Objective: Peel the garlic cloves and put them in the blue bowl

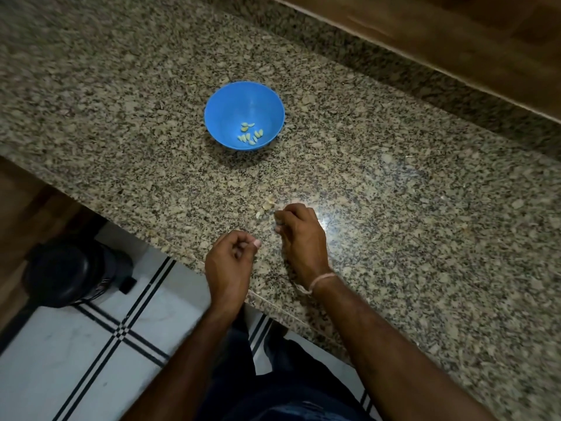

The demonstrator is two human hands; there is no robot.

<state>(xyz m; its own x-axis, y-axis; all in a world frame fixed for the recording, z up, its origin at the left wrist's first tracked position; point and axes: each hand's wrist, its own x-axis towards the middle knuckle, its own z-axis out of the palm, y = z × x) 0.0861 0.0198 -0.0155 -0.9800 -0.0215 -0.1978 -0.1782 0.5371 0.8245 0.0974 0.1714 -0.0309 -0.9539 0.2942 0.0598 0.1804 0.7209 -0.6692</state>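
Observation:
The blue bowl (226,109) stands on the granite counter, and several peeled garlic cloves (250,135) lie in its bottom. A few pale garlic pieces and skins (268,203) lie on the counter nearer to me. My right hand (299,235) rests just right of them, fingers curled down with the tips on the stone; anything under the fingers is hidden. My left hand (230,262) hovers at the counter's front edge, fingers curled in, thumb against the index finger, with nothing visible in it.
The granite counter (394,208) runs diagonally, with a wooden ledge (455,34) behind it. Below the front edge lies a white tiled floor (76,344) with black lines. A dark round object (69,268) stands there on the left.

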